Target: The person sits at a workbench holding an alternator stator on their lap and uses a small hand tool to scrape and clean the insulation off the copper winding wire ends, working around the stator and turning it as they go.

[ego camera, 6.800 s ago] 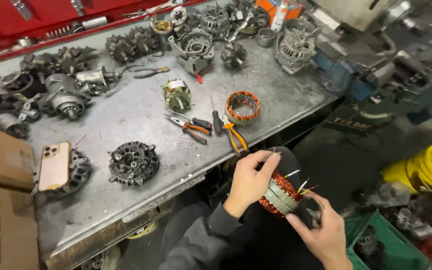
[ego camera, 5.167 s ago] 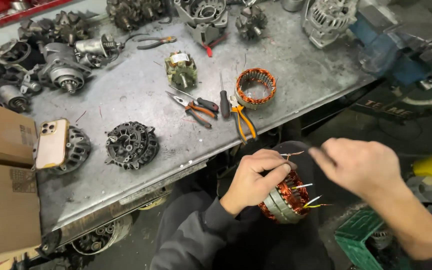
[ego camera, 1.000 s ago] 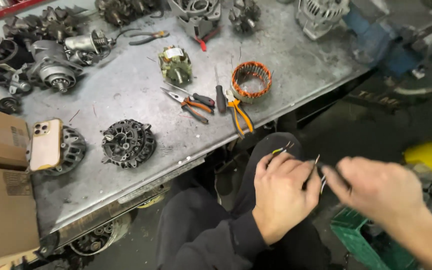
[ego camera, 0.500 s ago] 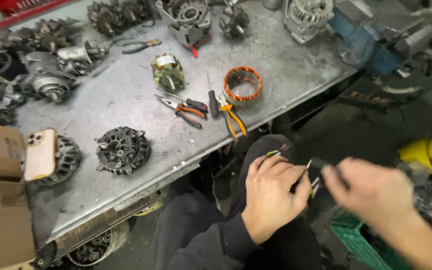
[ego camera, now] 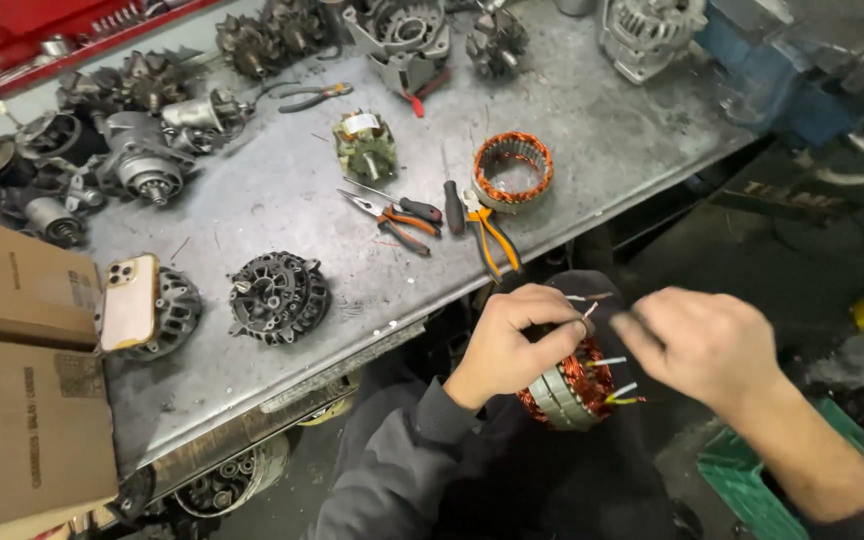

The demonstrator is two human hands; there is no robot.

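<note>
Below the workbench [ego camera: 252,400] edge, a left hand [ego camera: 512,335] curls over a copper-wound ring [ego camera: 567,385] resting on the person's lap, fingers pinching its upright wire leads. Just beside it, the blurred right hand [ego camera: 702,345] grips something thin; what, cannot be told. Orange-handled pliers [ego camera: 487,235] and a second copper ring [ego camera: 513,171] lie on the bench above.

The tabletop [ego camera: 252,215] is dull grey metal, scratched and stained. At its 3 o'clock edge a stator [ego camera: 513,171] shows glossy copper wire. The pliers [ego camera: 489,232] have smooth orange plastic grips. At 9 o'clock, boxes [ego camera: 22,400] are matt brown cardboard.
</note>
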